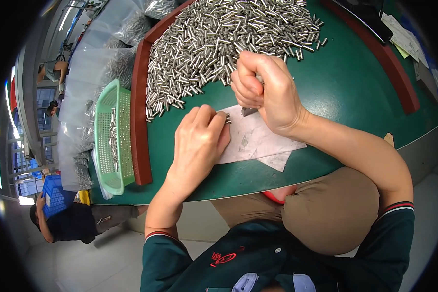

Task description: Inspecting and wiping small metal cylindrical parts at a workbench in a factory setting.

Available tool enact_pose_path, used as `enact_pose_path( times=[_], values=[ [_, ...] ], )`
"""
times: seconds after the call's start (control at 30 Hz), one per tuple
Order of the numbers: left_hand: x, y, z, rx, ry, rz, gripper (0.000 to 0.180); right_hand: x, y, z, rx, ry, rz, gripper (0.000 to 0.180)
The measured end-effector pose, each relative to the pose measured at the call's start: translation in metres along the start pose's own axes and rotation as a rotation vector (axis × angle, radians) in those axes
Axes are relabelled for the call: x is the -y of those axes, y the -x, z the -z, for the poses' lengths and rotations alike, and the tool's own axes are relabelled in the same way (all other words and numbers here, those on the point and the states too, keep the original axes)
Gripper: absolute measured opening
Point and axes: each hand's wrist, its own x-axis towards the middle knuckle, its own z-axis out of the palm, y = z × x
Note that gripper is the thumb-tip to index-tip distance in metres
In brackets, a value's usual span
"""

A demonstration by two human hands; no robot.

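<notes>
My left hand (195, 138) rests low over the paper's left side. Its thumb and fingers are closed on small shiny metal pins (227, 118), whose ends show at the fingertips. To its right, my right hand (270, 92) is curled into a fist above the paper. A dark grey piece (248, 111) shows just under that fist; most of it is hidden, and I cannot tell what it is. Beneath both hands lies a smudged whitish paper (246, 146). Beyond them spreads a big heap of short metal pins (219, 44) on the green tabletop (340, 92).
Red-brown rails (140, 117) border the table left and right. Outside the left rail stands a light green basket (124, 155) with pins, beside clear bags (117, 68) of metal parts. A black device (365, 19) sits far right. At left, a person (68, 221) carries a blue crate (56, 197).
</notes>
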Motion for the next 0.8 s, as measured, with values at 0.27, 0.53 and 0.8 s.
enact_pose_path(
  times=[0.27, 0.53, 0.8],
  values=[
    [-0.003, -0.005, -0.002, 0.088, -0.249, -0.069, 0.007, 0.006, 0.002, 0.004, 0.012, 0.011, 0.046, 0.040],
    [0.002, 0.003, 0.001, 0.071, -0.133, 0.037, 0.012, 0.008, 0.001, 0.004, -0.002, -0.001, -0.010, 0.039],
    [0.003, 0.005, -0.006, -0.003, -0.108, 0.076, 0.012, 0.008, 0.001, 0.002, -0.027, -0.008, 0.003, 0.040]
  ],
)
